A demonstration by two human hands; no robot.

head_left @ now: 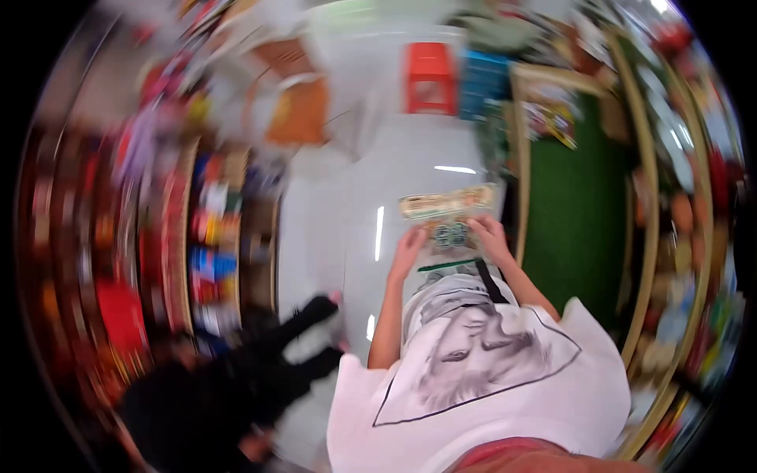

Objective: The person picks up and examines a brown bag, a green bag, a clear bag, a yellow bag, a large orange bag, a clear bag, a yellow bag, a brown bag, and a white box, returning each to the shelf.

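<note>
A flat, partly clear plastic package (pixel 451 235) with a cream printed top band and a green strip along its bottom is held in front of my body. My left hand (pixel 410 243) grips its left edge, fingers closed on it. At the right edge, my right hand (pixel 490 236) is closed on the same package. Dark green and white print shows in its middle. Blur hides the lettering, and I cannot make out what is inside.
Blurred shelves of colourful goods (pixel 213 236) line the left. Beside them is a person in black (pixel 229 386). A green-surfaced display stand (pixel 579 213) is close on my right. Ahead are a red stool (pixel 430 79), blue crates (pixel 482 83) and an orange-brown chair (pixel 298 110).
</note>
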